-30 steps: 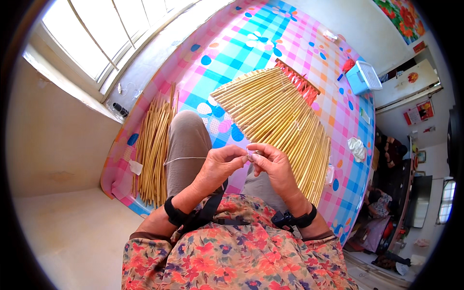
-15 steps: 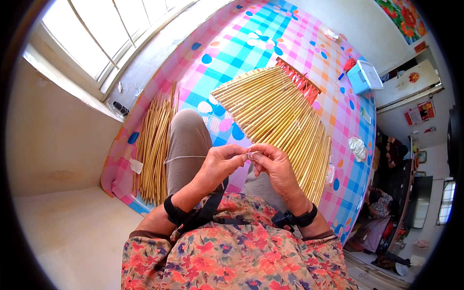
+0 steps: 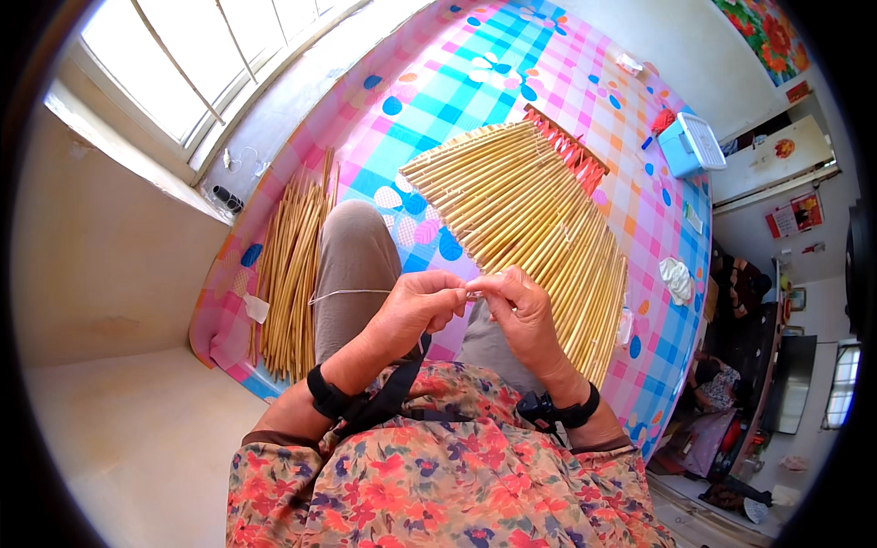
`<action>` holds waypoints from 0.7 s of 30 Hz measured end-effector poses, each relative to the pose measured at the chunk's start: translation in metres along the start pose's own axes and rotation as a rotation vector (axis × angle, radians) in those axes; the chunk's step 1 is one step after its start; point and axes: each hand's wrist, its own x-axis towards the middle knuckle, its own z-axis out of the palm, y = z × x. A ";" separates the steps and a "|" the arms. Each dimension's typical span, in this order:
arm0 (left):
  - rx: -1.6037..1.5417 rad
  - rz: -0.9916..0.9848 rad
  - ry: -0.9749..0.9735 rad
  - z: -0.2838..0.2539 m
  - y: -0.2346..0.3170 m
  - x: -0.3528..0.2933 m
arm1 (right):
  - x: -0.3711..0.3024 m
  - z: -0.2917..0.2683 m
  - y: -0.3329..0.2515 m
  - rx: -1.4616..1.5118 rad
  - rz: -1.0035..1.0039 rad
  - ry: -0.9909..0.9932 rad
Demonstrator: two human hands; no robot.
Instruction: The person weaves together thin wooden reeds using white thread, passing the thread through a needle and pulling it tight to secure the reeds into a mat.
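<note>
My left hand (image 3: 420,306) and my right hand (image 3: 523,310) meet in front of my lap, thumbs and forefingers pinched. Between the fingertips is a bit of pale thread (image 3: 352,292), whose strand trails left across my raised knee. Whether a needle or some other small thing is in the pinch is too small to make out. Just beyond the hands, a fan-shaped mat of yellow stalks (image 3: 521,205) lies spread, its right part passing beside my right hand. Red cords (image 3: 574,157) join its narrow end to a brown wooden bar (image 3: 559,132).
Loose stalks (image 3: 292,274) lie in a bundle left of my knee, on a checkered, flowered sheet (image 3: 438,100). A blue lidded box (image 3: 683,151) and a white crumpled cloth (image 3: 676,280) lie to the right. A barred window is at upper left; another person (image 3: 717,384) sits farther right.
My fingers have shifted slightly at the pinch, and the right hand's grip has turned a little. The thread hangs a little differently over my knee. The mat and bundle stay put.
</note>
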 end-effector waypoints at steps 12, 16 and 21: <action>-0.153 -0.018 -0.021 -0.004 -0.004 0.000 | 0.001 0.001 -0.005 -0.168 -0.166 0.027; -0.146 -0.014 -0.026 -0.004 -0.004 0.000 | 0.001 0.001 -0.006 -0.173 -0.158 0.026; -0.100 -0.022 -0.030 -0.008 -0.008 0.002 | 0.001 0.002 0.002 -0.172 -0.193 0.025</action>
